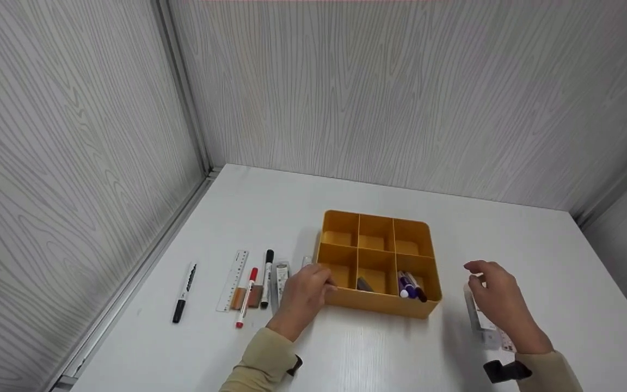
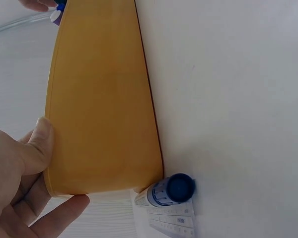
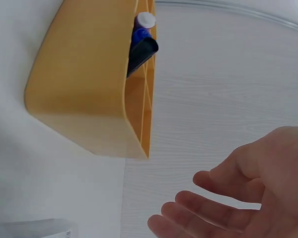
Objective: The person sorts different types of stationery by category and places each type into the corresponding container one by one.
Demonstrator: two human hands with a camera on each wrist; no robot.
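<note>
A yellow six-compartment organizer box (image 1: 377, 305) stands on the table. Several pens (image 1: 411, 285), purple, blue and dark, lean in its near right compartment, and a grey item (image 1: 364, 284) lies in the near middle one. My left hand (image 1: 303, 291) grips the box's near left corner; in the left wrist view the thumb (image 2: 40, 141) presses the front wall at the rim, with the fingers round the side. Empty, with loosely bent fingers, my right hand (image 1: 501, 298) hovers right of the box, over a clear plastic case (image 1: 489, 338) that it partly hides.
Left of the box lie a clear ruler (image 1: 233, 280), a red marker (image 1: 246, 298), a black marker (image 1: 267, 277), orange and brown blocks and a packaged item (image 1: 282, 277). Another black marker (image 1: 184, 293) lies farther left. Wood-patterned panels (image 1: 373, 98) wall the table in.
</note>
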